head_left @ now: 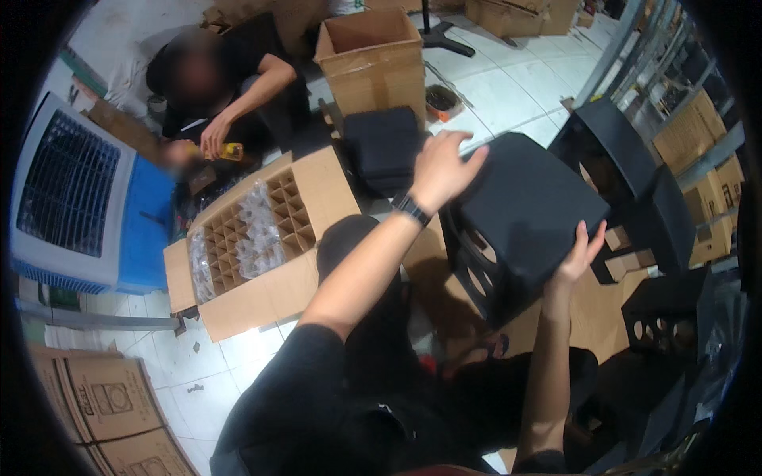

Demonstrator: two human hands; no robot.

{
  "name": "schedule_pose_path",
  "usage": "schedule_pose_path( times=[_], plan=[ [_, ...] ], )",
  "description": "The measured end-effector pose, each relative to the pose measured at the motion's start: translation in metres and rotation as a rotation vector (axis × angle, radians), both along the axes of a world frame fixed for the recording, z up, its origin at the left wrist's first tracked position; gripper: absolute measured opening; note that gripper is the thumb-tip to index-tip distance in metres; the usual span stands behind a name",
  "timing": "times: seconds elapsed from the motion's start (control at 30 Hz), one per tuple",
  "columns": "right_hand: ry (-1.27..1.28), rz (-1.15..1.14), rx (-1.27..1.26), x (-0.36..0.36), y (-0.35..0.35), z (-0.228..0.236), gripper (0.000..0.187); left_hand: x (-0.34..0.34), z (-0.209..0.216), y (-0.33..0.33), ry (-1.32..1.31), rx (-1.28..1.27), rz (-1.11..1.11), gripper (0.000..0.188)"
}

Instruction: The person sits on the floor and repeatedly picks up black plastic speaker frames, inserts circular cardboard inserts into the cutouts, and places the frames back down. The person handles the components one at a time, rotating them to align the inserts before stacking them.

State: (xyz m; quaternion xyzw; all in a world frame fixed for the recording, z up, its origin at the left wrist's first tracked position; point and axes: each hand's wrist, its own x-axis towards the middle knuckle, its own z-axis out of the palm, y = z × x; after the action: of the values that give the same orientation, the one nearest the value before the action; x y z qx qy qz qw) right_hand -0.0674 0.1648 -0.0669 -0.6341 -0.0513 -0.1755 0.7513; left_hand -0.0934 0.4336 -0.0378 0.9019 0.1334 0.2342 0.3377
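In front of me a black speaker cabinet [530, 202] is tilted, its flat top side facing up and its side with round cut-outs turned toward the lower left. My right hand [581, 255] grips its near right edge, fingers bent over the corner. At the cabinet's far left corner, my left hand [447, 168] has its fingers spread and seems to hold nothing; whether the thumb touches the cabinet I cannot tell. A watch sits on the left wrist. Under the cabinet lies flat brown cardboard [524, 321].
More black cabinets [668, 313] stand at the right beside metal shelving. An open carton with cardboard dividers [295, 226] is left of me, near a blue-and-white air cooler [143, 230]. Beyond are stacked black pieces [382, 147], a tall carton [377, 75] and a co-worker holding a yellow tool [232, 151].
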Motion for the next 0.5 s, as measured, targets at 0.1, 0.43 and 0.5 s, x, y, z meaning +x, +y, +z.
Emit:
schedule_pose_path(
  times=[0.1, 0.43, 0.5],
  plan=[
    [0.010, -0.102, -0.158, 0.009, -0.002, -0.014, 0.068, 0.048, -0.005, -0.011, 0.425, 0.010, -0.045, 0.081],
    [1.040, -0.445, -0.445, -0.027, -0.077, -0.182, 0.075, 0.099, -0.063, 0.069, 0.511, -0.388, -0.266, 0.091],
    [1.125, -0.379, -0.411, -0.037, -0.076, -0.215, 0.086, 0.107, -0.068, 0.080, 0.528, -0.412, -0.298, 0.094]
  ],
)
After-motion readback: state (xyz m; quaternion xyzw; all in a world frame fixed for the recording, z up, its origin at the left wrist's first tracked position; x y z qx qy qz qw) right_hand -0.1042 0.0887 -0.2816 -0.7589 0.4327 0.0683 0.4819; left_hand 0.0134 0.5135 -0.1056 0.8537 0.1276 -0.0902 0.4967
